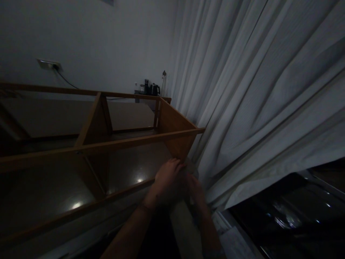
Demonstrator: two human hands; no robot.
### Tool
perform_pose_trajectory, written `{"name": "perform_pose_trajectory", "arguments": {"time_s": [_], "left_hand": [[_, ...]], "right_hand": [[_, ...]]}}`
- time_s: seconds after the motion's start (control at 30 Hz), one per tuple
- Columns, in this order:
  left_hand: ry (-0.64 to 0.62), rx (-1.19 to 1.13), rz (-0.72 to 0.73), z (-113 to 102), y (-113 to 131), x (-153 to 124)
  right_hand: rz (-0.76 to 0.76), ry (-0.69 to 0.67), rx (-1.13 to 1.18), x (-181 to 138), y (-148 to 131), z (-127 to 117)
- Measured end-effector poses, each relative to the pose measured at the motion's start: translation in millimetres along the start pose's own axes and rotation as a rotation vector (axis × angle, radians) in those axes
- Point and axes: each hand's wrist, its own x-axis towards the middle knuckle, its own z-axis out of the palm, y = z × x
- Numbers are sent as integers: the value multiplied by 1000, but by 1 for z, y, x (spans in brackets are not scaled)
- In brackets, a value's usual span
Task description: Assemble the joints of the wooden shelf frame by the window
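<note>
A long wooden furniture frame with open bays stretches from the left to the middle of the head view. My left hand is at the lower right corner of this frame, its fingers bent against the foot of the wooden end panel. Just right of it, my right hand is blurred and dim, close to the same corner. Its fingers are too smeared to read, and whatever lies between the two hands is lost in shadow.
A pale curtain hangs along the right side, near the frame's end. Behind the frame are a dark kettle and a wall socket with a plugged-in cable. Dark glossy surfaces fill the lower right.
</note>
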Motion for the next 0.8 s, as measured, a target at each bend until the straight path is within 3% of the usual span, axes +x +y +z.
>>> {"name": "perform_pose_trajectory", "arguments": {"time_s": [0.2, 0.4, 0.57, 0.67, 0.8], "left_hand": [[-21, 16, -25, 0, 0, 1], [-47, 6, -65, 0, 1, 1], [-51, 17, -55, -2, 3, -1], [-59, 43, -28, -2, 2, -1], [-72, 55, -23, -4, 1, -1]], "right_hand": [[-72, 9, 8, 0, 1, 3], [-324, 90, -171, -3, 6, -2], [-407, 108, -243, -2, 9, -3], [-378, 115, -151, -2, 9, -1], [-232, 87, 32, -4, 7, 3]]}}
